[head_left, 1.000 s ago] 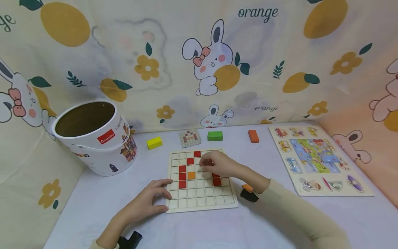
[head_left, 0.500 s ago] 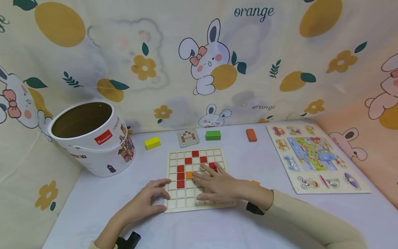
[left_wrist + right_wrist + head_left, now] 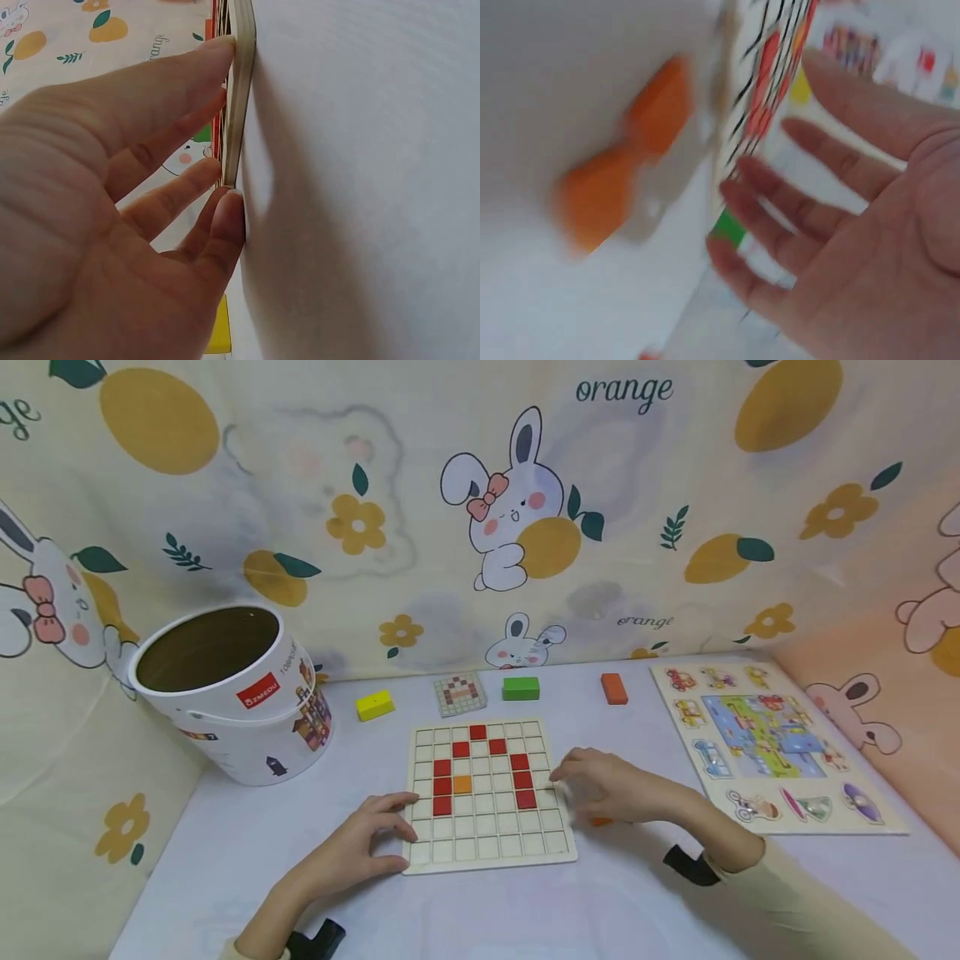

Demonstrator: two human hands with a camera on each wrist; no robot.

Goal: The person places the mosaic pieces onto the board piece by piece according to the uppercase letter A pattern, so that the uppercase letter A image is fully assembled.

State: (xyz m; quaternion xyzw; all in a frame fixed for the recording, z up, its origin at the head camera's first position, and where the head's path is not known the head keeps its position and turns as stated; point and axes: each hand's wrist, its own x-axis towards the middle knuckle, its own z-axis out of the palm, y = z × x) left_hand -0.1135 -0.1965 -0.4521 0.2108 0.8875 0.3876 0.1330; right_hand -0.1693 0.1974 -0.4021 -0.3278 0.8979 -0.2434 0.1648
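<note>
A cream grid board [image 3: 487,850] lies on the table, with several red tiles [image 3: 442,787] in an arch and one orange tile [image 3: 462,785] inside it. Along the board's left edge rests my left hand [image 3: 348,847], its thumb and fingertips touching the rim; in the left wrist view the fingers are nearly straight. Just off the right edge is my right hand [image 3: 622,789], fingers extended and holding nothing that shows. Below it sits an orange piece [image 3: 602,821], partly covered by the hand. The right wrist view shows two blurred orange pieces [image 3: 596,199] near the board.
Behind the board lie a yellow block [image 3: 374,705], a small pattern card [image 3: 460,693], a green block [image 3: 521,688] and an orange-red block [image 3: 613,688]. A white bucket [image 3: 300,727] stands at the left. A picture puzzle board [image 3: 690,756] lies at the right.
My right hand has gone from pinching over the board's middle, to lying spread over it, to beyond its right edge, uncovering the red tiles there. My left hand has stayed in place.
</note>
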